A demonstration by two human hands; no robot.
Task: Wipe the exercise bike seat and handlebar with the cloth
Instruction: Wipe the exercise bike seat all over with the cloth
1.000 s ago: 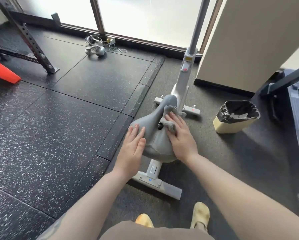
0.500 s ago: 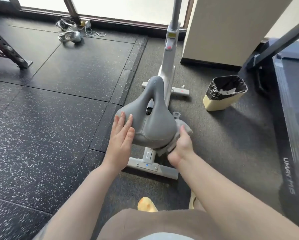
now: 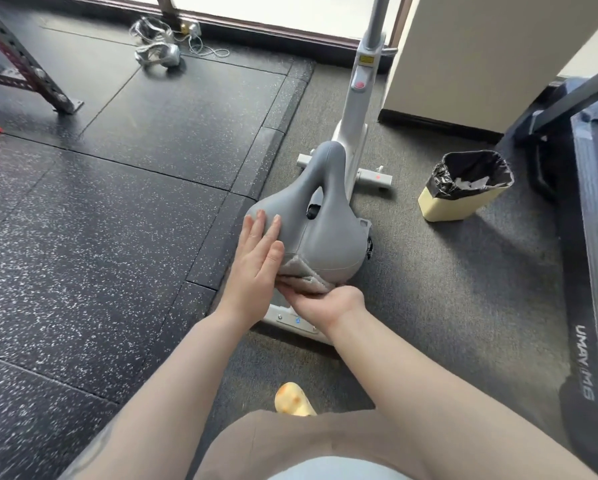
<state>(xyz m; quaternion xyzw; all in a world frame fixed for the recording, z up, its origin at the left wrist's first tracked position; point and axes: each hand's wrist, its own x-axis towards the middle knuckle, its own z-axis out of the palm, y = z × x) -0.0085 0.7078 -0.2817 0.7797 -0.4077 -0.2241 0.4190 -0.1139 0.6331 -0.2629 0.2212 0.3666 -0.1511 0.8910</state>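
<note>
Grey padded seat point(image 3: 320, 233) at centre of view, mounted on white bike frame point(image 3: 356, 109), narrow nose pointing away toward window. Left hand point(image 3: 256, 268) laid flat against left side of seat, fingers straight and close together, tips near upper left edge. Right hand point(image 3: 325, 303) below rear edge of seat, palm turned up, fingers hidden under cloth point(image 3: 304, 277), so curl of fingers cannot be told. Cloth light grey, fluffy, pressed against lower rear of seat between both hands, touching seat. Handlebar not visible; only upright post of frame rising out of top edge. White base bar point(image 3: 290, 320) on floor beneath right hand. Dark speckled rubber mats point(image 3: 100, 220) left of bike, plain grey carpet point(image 3: 446, 289) right. Yellow bin point(image 3: 463, 195) with black liner right of bike, well apart from seat. Treadmill point(image 3: 595, 271) along right edge. Metal rack leg point(image 3: 30, 74) at upper left. One yellow shoe point(image 3: 292, 400) at bottom.
</note>
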